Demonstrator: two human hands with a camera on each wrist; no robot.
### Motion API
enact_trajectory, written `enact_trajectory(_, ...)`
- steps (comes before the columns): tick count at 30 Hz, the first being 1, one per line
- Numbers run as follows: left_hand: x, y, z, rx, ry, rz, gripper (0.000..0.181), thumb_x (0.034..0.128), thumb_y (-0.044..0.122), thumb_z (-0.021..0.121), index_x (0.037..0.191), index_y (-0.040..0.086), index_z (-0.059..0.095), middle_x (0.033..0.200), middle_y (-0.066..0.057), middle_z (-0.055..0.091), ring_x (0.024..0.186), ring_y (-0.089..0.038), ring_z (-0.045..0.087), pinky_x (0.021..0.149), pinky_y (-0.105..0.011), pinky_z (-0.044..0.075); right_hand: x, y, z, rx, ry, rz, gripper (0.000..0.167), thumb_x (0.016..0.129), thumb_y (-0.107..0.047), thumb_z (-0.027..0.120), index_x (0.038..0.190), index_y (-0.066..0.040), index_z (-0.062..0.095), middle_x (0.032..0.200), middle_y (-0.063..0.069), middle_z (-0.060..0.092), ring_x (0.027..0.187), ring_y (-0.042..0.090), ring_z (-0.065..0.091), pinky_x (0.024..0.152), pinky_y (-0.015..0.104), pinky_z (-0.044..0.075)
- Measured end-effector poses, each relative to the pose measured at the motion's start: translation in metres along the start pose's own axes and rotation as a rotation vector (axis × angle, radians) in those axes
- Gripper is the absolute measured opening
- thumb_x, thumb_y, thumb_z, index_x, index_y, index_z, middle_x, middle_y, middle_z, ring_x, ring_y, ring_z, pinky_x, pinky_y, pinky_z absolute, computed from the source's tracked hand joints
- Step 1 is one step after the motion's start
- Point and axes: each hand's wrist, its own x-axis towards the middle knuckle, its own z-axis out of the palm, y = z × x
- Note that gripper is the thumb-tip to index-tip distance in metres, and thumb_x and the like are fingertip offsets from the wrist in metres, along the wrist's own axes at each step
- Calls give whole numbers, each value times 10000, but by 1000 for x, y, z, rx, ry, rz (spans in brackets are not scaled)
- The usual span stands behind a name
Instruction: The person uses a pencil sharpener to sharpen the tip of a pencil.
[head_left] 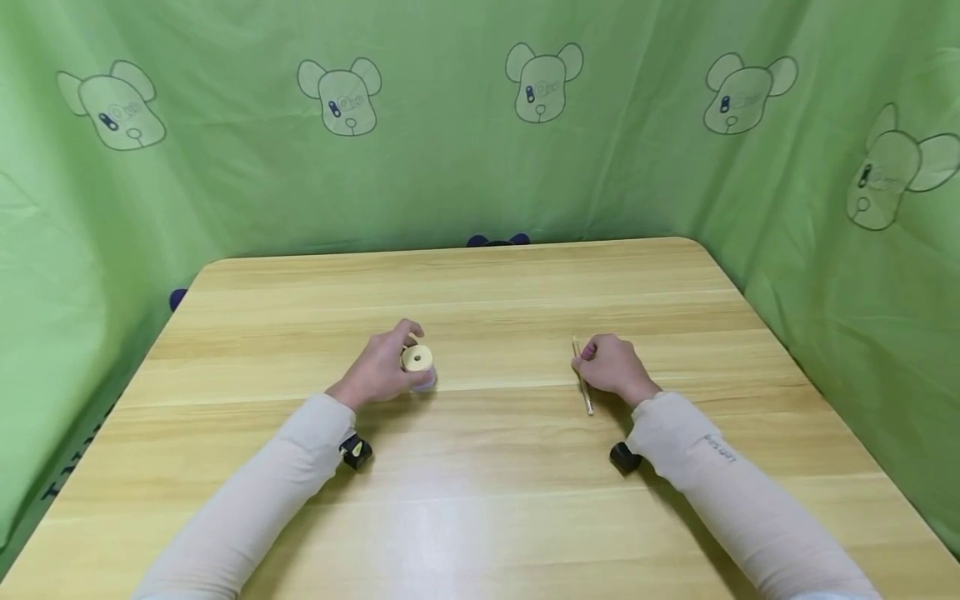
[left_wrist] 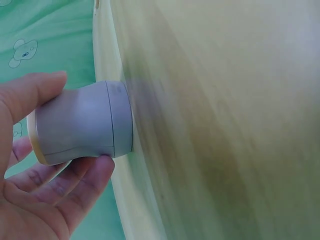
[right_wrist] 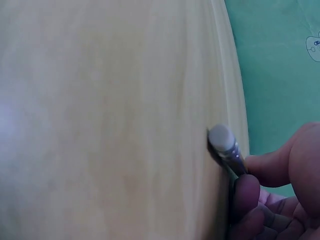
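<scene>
A small lavender pencil sharpener with a pale yellow top and a hole in its centre stands on the wooden table. My left hand grips it from the left, thumb on one side and fingers on the other; the left wrist view shows the smooth round body of the sharpener with its base at the tabletop. To the right, my right hand pinches a pencil between thumb and fingers, low over the table. In the right wrist view, the pencil's eraser end with its metal band points toward the camera.
The light wooden table extends around both hands, with rounded far corners. A green curtain printed with bear heads hangs behind and along both sides. Black wrist cameras sit under the sleeves.
</scene>
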Motion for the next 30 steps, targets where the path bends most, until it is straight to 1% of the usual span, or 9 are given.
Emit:
enact_trajectory(3, 0, -1, 0, 2, 1, 1, 596, 775, 168, 813, 1244, 3, 484, 1139, -240, 627, 994, -327, 603, 822, -434, 500, 2, 0, 1, -12, -1, 0, 231, 920, -201, 612, 910, 30, 612, 802, 117, 627, 693, 232, 558, 579, 302, 460)
enact_trajectory(9, -1, -3, 1, 2, -2, -9, 585, 780, 174, 810, 1238, 7, 486, 1143, -235, 628, 1006, -322, 600, 829, -428, 497, 4, 0, 3, -27, 5, -14, 213, 909, -202, 620, 864, 5, 600, 787, 106, 612, 687, 229, 550, 572, 297, 448)
enact_trajectory(14, 0, -2, -1, -1, -11, -28, 600, 773, 183, 825, 1236, 12, 484, 1136, -218, 630, 1008, -314, 603, 849, -428, 498, 5, -1, 2, -26, -4, -5, 229, 917, -218, 611, 894, 9, 592, 815, 118, 611, 713, 242, 555, 596, 313, 456)
enact_trajectory(18, 1, 0, -3, -16, -43, -66, 672, 770, 249, 836, 1284, 16, 471, 1184, -202, 609, 1054, -316, 584, 905, -449, 477, 4, 2, 1, -24, -4, -1, 256, 929, -237, 597, 942, 19, 591, 865, 135, 616, 750, 256, 556, 618, 323, 460)
enact_trajectory(22, -2, 1, -13, -24, -45, -116, 671, 818, 317, 787, 1328, 17, 471, 1226, -203, 583, 1090, -322, 561, 922, -470, 466, 3, 4, -3, 4, 30, -47, 239, 928, -222, 597, 932, 17, 592, 840, 133, 622, 693, 235, 552, 579, 318, 459)
enact_trajectory(23, -3, 1, -17, -20, -30, -119, 640, 834, 320, 771, 1317, 13, 486, 1213, -206, 588, 1072, -319, 566, 907, -467, 474, 3, 5, -5, 13, 46, -61, 236, 931, -222, 596, 927, 14, 593, 826, 130, 622, 668, 230, 556, 564, 317, 464)
enact_trajectory(25, -6, -1, -26, 15, 25, -95, 534, 869, 315, 733, 1252, -1, 537, 1132, -203, 620, 983, -301, 594, 843, -443, 503, 2, 7, -10, 15, 93, -95, 246, 944, -239, 588, 913, 5, 595, 795, 120, 616, 636, 221, 551, 546, 319, 463)
enact_trajectory(28, -12, -7, -40, 94, 150, -29, 315, 910, 259, 689, 1059, -11, 628, 919, -153, 664, 791, -253, 613, 712, -396, 527, -1, 13, -19, -14, 194, -141, 283, 979, -291, 540, 902, -25, 596, 746, 95, 597, 612, 224, 544, 534, 337, 451)
enact_trajectory(30, -18, -11, -49, 165, 242, 5, 218, 926, 211, 663, 938, -7, 658, 806, -121, 661, 701, -239, 607, 652, -382, 528, -4, 19, -26, -65, 281, -182, 294, 991, -300, 509, 897, -37, 601, 719, 95, 597, 616, 248, 547, 534, 371, 441)
